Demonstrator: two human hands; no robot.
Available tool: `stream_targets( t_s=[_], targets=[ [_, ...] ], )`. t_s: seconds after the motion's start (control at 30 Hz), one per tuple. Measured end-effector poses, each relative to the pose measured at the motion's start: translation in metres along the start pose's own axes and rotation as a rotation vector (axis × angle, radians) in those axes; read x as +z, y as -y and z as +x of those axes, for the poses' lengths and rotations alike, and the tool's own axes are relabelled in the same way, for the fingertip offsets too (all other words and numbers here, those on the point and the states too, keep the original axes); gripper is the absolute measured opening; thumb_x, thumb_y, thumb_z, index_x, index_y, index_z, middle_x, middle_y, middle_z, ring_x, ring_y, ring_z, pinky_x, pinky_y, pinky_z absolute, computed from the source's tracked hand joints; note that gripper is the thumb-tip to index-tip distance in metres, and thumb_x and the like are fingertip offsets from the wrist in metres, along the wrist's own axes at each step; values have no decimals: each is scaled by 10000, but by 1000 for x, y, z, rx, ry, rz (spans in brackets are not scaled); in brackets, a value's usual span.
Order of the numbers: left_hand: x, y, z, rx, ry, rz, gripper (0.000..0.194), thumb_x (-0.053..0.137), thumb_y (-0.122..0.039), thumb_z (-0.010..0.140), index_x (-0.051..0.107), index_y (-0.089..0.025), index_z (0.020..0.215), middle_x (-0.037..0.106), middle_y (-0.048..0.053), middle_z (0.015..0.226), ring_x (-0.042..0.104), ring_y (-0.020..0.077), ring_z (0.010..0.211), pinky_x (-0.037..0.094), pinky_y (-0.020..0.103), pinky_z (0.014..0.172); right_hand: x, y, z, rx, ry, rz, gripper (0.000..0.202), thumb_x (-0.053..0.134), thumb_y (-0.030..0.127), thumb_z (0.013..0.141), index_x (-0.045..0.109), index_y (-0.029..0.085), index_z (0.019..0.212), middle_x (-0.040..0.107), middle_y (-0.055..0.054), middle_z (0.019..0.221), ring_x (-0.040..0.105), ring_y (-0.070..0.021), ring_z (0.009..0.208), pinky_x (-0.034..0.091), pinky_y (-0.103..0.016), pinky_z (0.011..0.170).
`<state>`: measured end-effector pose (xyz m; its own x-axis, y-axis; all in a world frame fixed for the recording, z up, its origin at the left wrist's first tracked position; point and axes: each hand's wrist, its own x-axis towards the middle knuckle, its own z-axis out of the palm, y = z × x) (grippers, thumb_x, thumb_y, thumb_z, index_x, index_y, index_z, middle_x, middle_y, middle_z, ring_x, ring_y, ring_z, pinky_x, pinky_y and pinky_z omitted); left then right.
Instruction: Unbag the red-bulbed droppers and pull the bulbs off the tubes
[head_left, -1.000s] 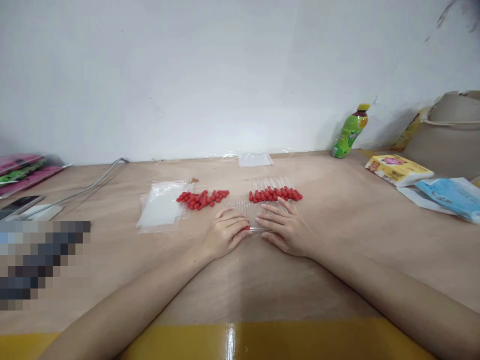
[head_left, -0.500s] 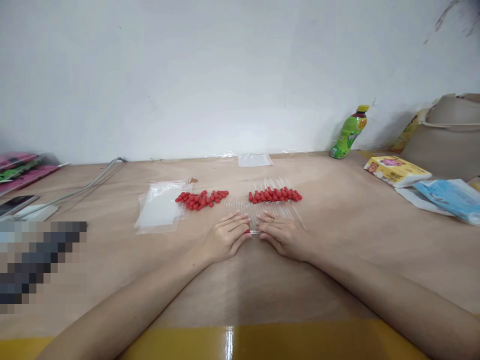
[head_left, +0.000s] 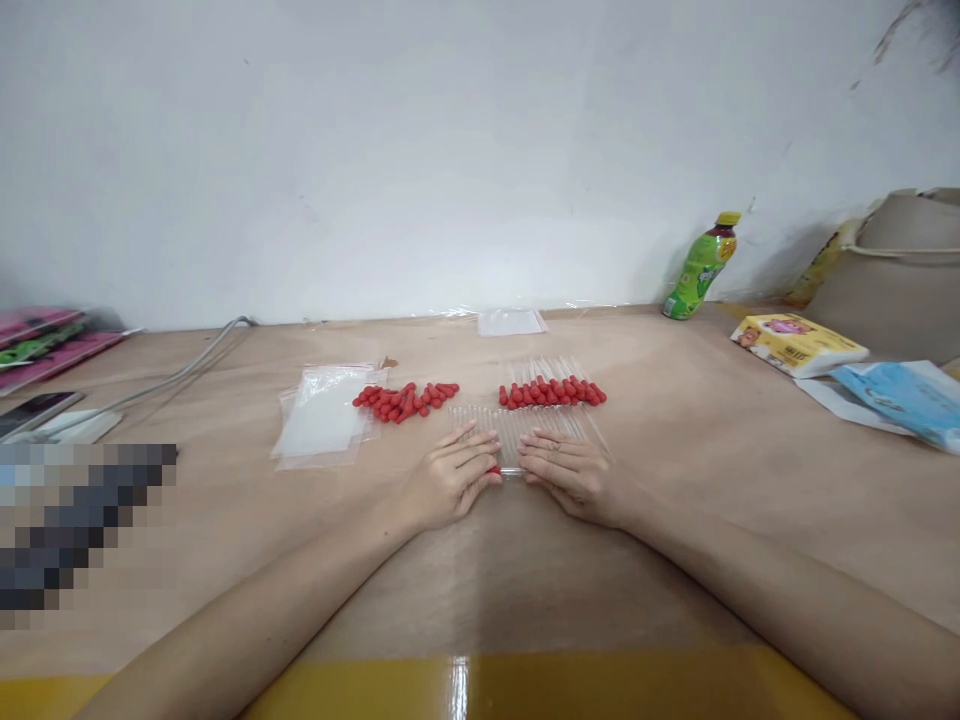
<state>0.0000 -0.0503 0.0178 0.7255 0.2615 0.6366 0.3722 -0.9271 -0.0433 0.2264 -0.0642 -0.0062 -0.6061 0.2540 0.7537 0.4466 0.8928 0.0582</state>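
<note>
My left hand (head_left: 456, 478) rests palm down with its fingers closed on a small red rubber bulb (head_left: 496, 469). From the bulb a thin clear tube (head_left: 513, 471) runs across to my right hand (head_left: 574, 472), whose thumb and fingers are closed on it. Several clear tubes (head_left: 517, 425) lie side by side just beyond my fingertips. Behind them is a row of clear tubes with red bulbs (head_left: 553, 391). Left of that row lies a loose pile of red bulbs (head_left: 405, 401).
Clear plastic bags (head_left: 319, 415) lie left of the bulb pile, another bag (head_left: 511, 322) near the wall. At right are a green bottle (head_left: 701, 268), a yellow tissue pack (head_left: 796, 342) and a blue packet (head_left: 904, 395). A phone (head_left: 37, 410) and grey cable (head_left: 180, 373) are at left.
The fingers of my right hand have shifted slightly on the tube. My left hand holds nearly the same pose, and the whole view has moved a little.
</note>
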Motion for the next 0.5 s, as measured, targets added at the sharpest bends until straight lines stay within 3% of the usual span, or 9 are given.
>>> stream_targets(
  t_s=[0.3,0.4,0.5],
  targets=[
    [0,1,-5,-9,-28,-60,107,504,-175,847,585,-144,909,683,66,959,601,173,1008,423,380,976,-7,0,-4,-34,6,-35,341,508,107,823,532,156,1160,640,-76,1080,539,-179,1097,457,-379,973],
    [-7,9,-12,-113,-70,-36,114,494,-169,849,595,-167,904,680,48,937,602,179,985,444,386,931,-13,-8,-10,68,-56,-9,353,476,100,833,528,186,1171,647,-65,1059,562,-182,1064,475,-390,935],
    [-18,20,-15,-273,-151,28,110,511,-199,844,611,-177,884,649,49,875,596,171,865,489,341,786,-19,-21,-15,235,-141,-55,307,512,130,823,574,219,1110,682,-38,911,627,-163,874,508,-354,813]
  ],
)
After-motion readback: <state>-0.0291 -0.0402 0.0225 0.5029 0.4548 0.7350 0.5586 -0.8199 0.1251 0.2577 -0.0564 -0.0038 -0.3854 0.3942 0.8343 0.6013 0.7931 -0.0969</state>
